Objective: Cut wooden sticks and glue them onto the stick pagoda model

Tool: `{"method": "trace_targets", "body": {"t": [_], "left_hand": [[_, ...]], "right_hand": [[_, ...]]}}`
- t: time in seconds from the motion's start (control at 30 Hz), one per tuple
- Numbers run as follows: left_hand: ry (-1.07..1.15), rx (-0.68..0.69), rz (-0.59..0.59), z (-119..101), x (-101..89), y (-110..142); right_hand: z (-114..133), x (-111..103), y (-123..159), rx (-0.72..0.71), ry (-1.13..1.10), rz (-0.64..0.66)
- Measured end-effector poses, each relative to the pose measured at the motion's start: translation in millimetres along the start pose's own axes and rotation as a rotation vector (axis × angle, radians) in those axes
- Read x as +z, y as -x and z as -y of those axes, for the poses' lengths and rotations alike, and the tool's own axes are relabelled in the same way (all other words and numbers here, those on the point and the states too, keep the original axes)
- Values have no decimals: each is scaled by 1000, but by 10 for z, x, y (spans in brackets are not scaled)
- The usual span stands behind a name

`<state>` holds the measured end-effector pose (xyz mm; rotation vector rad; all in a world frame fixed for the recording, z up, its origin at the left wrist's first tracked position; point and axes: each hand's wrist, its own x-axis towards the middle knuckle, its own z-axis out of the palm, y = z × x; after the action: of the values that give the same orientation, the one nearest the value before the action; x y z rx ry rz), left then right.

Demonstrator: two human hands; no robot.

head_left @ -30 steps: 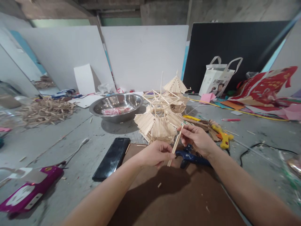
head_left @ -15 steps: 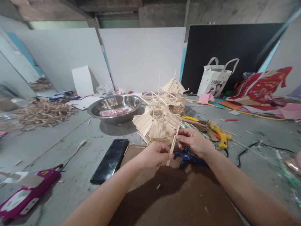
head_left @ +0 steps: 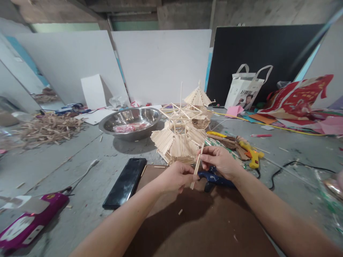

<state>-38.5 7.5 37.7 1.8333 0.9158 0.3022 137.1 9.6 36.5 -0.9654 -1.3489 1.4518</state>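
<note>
Several thin wooden sticks (head_left: 197, 166) lie side by side between my hands, tilted with the upper end leaning right. My left hand (head_left: 180, 175) pinches their lower part between thumb and fingers. Higher up, the fingers of my right hand (head_left: 215, 159) are closed on the same sticks. Just behind stands a pavilion model (head_left: 183, 146) built of wooden sticks, with an open frame on top of its sloped roof. A blue glue gun (head_left: 215, 180) lies under my right hand on the brown board (head_left: 187, 225).
A black phone (head_left: 124, 184) lies left of the board. Behind it sits a steel basin (head_left: 107, 129) holding a plastic packet. A yellow glue gun (head_left: 253, 155) lies to the right, a magenta power strip (head_left: 34, 223) at left. A stick pile (head_left: 50, 128) is farther back.
Hardly anything differs. Both hands keep their pinch on the sticks, and the view has shifted very slightly.
</note>
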Motion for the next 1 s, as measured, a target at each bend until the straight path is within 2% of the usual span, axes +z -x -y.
{"method": "trace_targets", "body": {"t": [0.1, 0.2, 0.3, 0.4, 0.5, 0.6, 0.67, 0.77, 0.87, 1.0], "left_hand": [[30, 89, -44, -39, 23, -11], [230, 193, -78, -91, 95, -31], [474, 141, -107, -123, 195, -48], [565, 58, -171, -132, 257, -51], [495, 72, -196, -112, 258, -50], [422, 102, -219, -76, 235, -62], [428, 109, -232, -61, 226, -74], [425, 110, -256, -61, 225, -88], [348, 129, -276, -62, 237, -89], [207, 181, -334, -34, 254, -72]], "right_hand": [[-1, -3, 3, -17, 25, 2], [-12, 10, 9, -32, 38, 22], [-21, 50, 20, -60, 71, 29], [14, 61, 24, -93, 164, 43], [126, -46, 30, -159, 424, 34], [244, -263, 91, -213, 909, 13], [248, -403, 180, -124, 1202, 123], [94, -513, 338, 37, 1503, 252], [-147, -506, 438, 121, 1686, 202], [-341, -464, 454, 20, 1735, 173]]}}
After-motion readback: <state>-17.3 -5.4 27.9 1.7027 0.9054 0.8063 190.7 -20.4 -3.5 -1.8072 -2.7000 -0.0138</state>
